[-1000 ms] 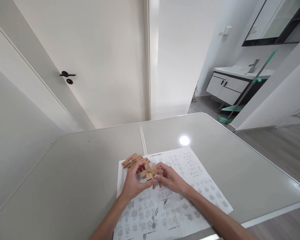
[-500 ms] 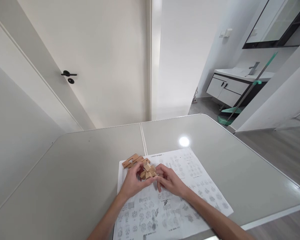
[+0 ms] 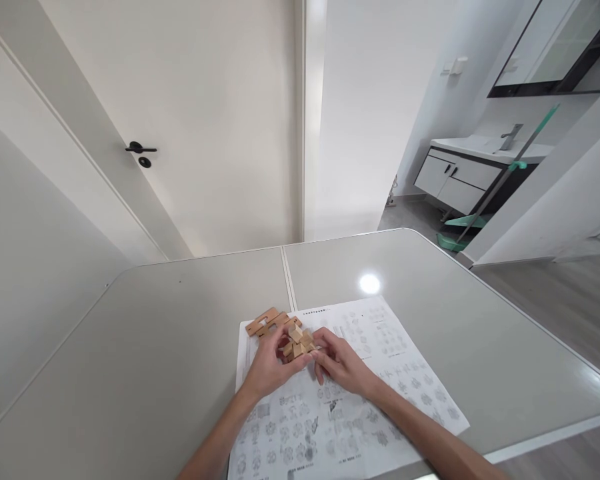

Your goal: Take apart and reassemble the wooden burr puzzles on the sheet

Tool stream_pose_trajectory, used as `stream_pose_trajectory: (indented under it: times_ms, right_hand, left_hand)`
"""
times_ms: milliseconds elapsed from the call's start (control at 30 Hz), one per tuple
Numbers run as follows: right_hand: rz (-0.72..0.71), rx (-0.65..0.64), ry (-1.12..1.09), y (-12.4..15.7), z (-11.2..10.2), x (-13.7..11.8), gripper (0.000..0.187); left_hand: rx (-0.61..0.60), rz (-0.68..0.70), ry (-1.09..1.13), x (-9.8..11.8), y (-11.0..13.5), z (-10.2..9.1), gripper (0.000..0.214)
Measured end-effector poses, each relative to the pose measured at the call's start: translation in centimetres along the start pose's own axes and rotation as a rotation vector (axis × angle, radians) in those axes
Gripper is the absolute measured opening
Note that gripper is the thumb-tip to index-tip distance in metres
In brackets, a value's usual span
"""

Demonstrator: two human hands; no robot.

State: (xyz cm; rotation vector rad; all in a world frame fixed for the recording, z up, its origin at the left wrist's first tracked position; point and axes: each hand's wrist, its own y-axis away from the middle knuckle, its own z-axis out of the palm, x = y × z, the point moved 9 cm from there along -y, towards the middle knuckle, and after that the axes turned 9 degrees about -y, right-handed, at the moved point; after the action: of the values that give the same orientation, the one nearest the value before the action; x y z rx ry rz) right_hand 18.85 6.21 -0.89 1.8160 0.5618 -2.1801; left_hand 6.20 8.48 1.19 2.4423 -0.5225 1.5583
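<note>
A small wooden burr puzzle (image 3: 299, 343), built of pale interlocking blocks, is held just above the printed sheet. My left hand (image 3: 270, 363) curves around its left side, with the thumb along the near edge. At its right side, my right hand (image 3: 341, 360) has its fingers bent and their tips against the blocks. Some of the fingertips are hidden behind the puzzle. Beyond my left hand, several flat notched wooden pieces (image 3: 269, 321) lie side by side on the sheet's upper left corner.
The large paper sheet (image 3: 405, 400), printed with diagrams, lies under my hands on a grey table (image 3: 130, 360) with a pale rim. A white door (image 3: 220, 133) stands behind it. At the right are a washbasin cabinet (image 3: 455, 175) and a green dustpan (image 3: 450, 241).
The puzzle has turned slightly between my hands, and both hands stay in nearly the same place. The whole view has shifted a little.
</note>
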Motion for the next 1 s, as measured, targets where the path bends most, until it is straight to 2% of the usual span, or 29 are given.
stream_pose_trajectory:
  times_ms: [267, 400, 533, 700, 833, 1000]
  right_hand:
    - [0.029, -0.013, -0.098, -0.4, 0.3, 0.4, 0.037]
    - [0.050, -0.024, -0.191, -0.4, 0.2, 0.8, 0.038]
    - [0.099, -0.137, -0.185, -0.3, 0.5, 0.6, 0.048]
    - [0.147, -0.237, -0.145, -0.1, 0.6, -0.3, 0.047]
    - [0.127, -0.218, -0.101, 0.0, 0.4, -0.8, 0.041]
    - [0.079, -0.182, -0.060, 0.0, 0.5, -1.2, 0.035]
  left_hand:
    - [-0.021, 0.017, -0.020, -0.8, 0.0, 0.2, 0.045]
    - [-0.008, 0.033, -0.097, -0.8, 0.1, 0.2, 0.040]
    - [-0.053, 0.041, -0.105, -0.4, 0.2, 0.5, 0.037]
    - [-0.132, 0.037, -0.020, 0.1, 0.2, 0.7, 0.037]
    - [-0.174, 0.020, -0.104, 0.5, 0.2, 0.5, 0.037]
    - [-0.144, 0.033, -0.281, 0.7, 0.4, 0.3, 0.038]
